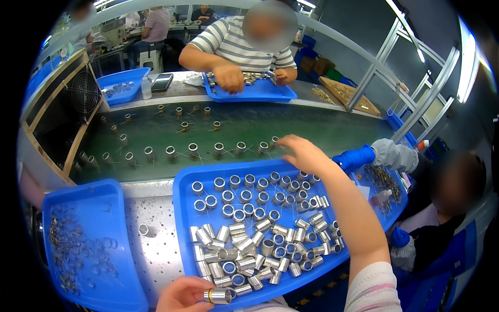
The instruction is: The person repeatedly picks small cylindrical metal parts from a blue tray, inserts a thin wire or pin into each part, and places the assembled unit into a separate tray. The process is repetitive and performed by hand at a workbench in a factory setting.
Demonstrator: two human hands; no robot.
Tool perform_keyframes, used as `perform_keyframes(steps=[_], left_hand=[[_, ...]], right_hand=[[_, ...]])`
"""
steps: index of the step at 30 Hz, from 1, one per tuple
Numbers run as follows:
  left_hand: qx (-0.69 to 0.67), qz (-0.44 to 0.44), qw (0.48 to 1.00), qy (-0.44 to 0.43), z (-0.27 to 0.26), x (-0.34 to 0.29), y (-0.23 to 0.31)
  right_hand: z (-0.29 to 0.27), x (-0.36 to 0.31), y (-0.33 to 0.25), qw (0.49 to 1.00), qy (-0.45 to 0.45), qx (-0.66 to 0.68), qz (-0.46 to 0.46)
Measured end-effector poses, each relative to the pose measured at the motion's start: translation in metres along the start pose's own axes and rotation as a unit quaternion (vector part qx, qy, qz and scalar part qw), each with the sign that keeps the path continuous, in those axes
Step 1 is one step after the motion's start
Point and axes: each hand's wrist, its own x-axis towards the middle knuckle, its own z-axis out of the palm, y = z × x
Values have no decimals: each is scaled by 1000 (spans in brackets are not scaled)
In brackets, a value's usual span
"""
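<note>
My left hand (185,296) is at the lower edge, its fingers closed round a shiny metal sleeve (218,296) that has a gold-coloured band at one end. Above it, a large blue tray (179,208) holds many similar sleeves, some upright in rows, others lying in a heap. My right hand (304,155) stretches across this tray to the green conveyor belt (171,130). Its fingers are apart, with the fingertips at or touching an upright sleeve (275,140) at the end of a row. Thin wires stick out beside the sleeves on the belt.
On the left, a blue tray (117,229) holds small clear discs and tiny metal parts. One sleeve (146,230) stands on the perforated metal surface between the trays. Across the belt, a person in a striped shirt (228,44) works over another tray. A blue-gloved hand (358,157) is close on the right.
</note>
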Motion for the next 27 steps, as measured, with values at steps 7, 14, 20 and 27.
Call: perform_keyframes(steps=[7, 14, 20, 27], left_hand=[[-19, 28, 999, 31, -7, -7, 4], [-39, 27, 998, 38, -15, -7, 1], [-29, 28, 999, 19, -11, -3, 3], [12, 22, 999, 27, -12, -5, 1]], right_hand=[[38, 65, 46, 996, -85, 14, 9], [36, 63, 28, 994, -91, 55, -11], [28, 53, 22, 999, -18, 32, -5], [-5, 22, 27, 997, 38, 61, 6]])
